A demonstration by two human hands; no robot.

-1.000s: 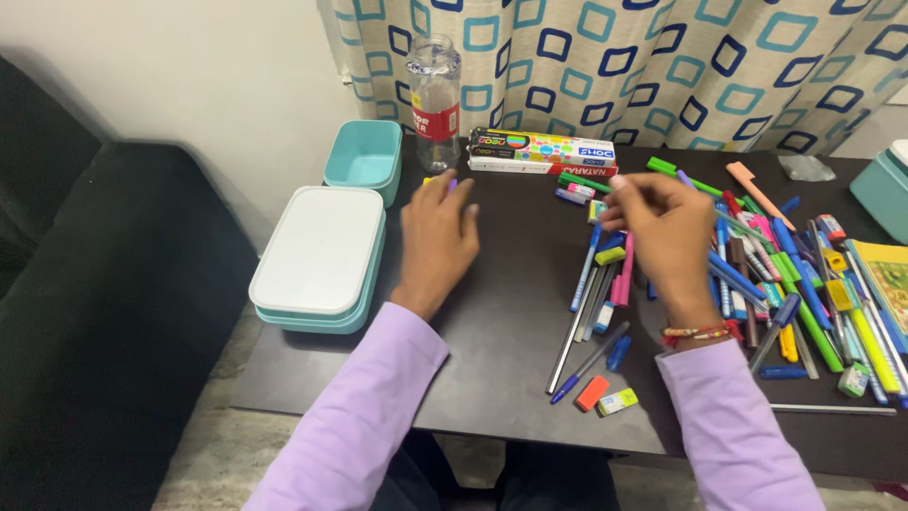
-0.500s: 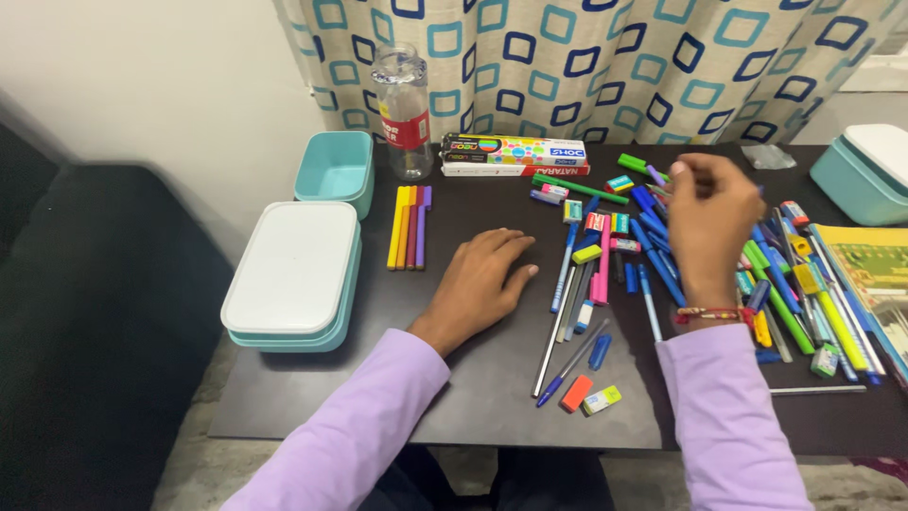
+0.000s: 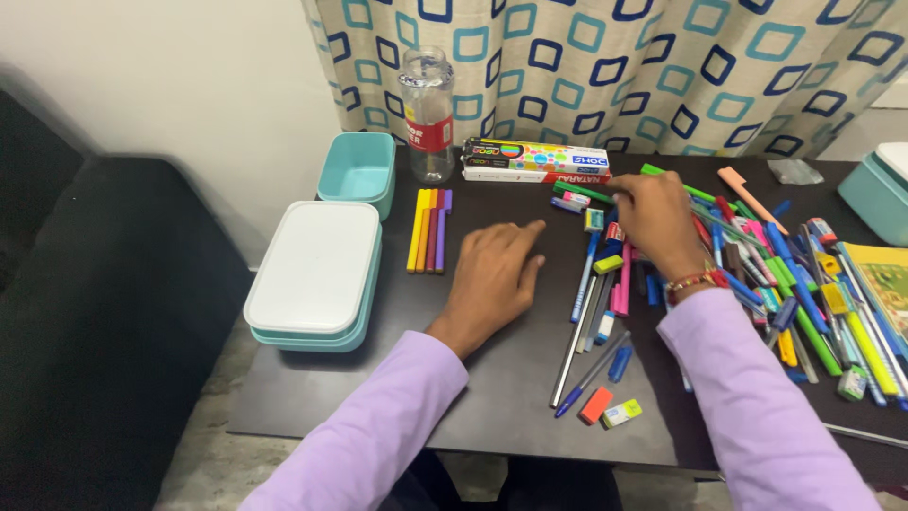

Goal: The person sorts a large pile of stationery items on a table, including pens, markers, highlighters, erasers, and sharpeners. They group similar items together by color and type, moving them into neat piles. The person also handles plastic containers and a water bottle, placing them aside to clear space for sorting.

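Note:
My left hand (image 3: 497,274) lies flat on the dark table (image 3: 473,388), fingers apart, holding nothing. Just to its left lies a neat row of yellow, orange, red and purple markers (image 3: 430,230). My right hand (image 3: 655,213) is lowered onto the left edge of a big loose pile of pens and markers (image 3: 785,274). Its bent fingertips rest by a green pen (image 3: 584,193) and some small erasers. The fingers hide whether anything is gripped.
A teal lunch box with a white lid (image 3: 317,270) and an open teal container (image 3: 359,170) stand at the left. A clear bottle (image 3: 428,114) and pencil boxes (image 3: 536,159) sit at the back. A blue pen (image 3: 591,374) and two erasers (image 3: 608,409) lie near the front edge.
My right hand has dropped from above the pile and moved left, down onto the pens by the green pen. My left hand stays flat, barely shifted. The camera view moved slightly.

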